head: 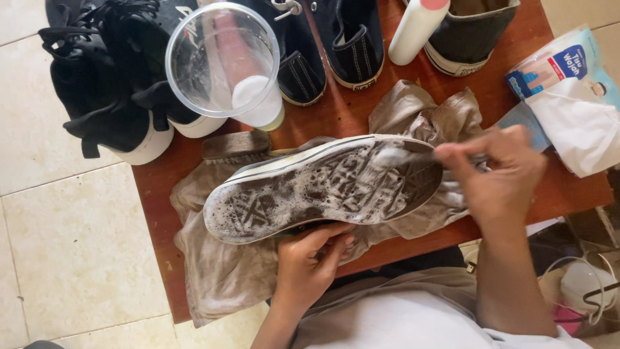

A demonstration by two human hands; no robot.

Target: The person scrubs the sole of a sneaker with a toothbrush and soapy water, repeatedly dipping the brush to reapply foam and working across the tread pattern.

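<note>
Fingers of the right hand (pixel 497 178) pinch a small brush (pixel 403 155) against the foamy sole of the upturned shoe (pixel 323 187), whose long axis runs left to right across the table (pixel 549 194), while the left hand (pixel 310 258) clamps its near edge.

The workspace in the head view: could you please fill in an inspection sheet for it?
Surface: small reddish table, dirty cloth spread on it.
Job's things: shoe sole-up, sole covered in foam; brush on it.
Clutter: dark shoes, clear cup, white bottle, wipes pack, wooden brush.
Grippers: left hand grips the shoe's edge; right hand holds the brush.
Cables: white cord, lower right.
Surroundings: pale tiled floor.
</note>
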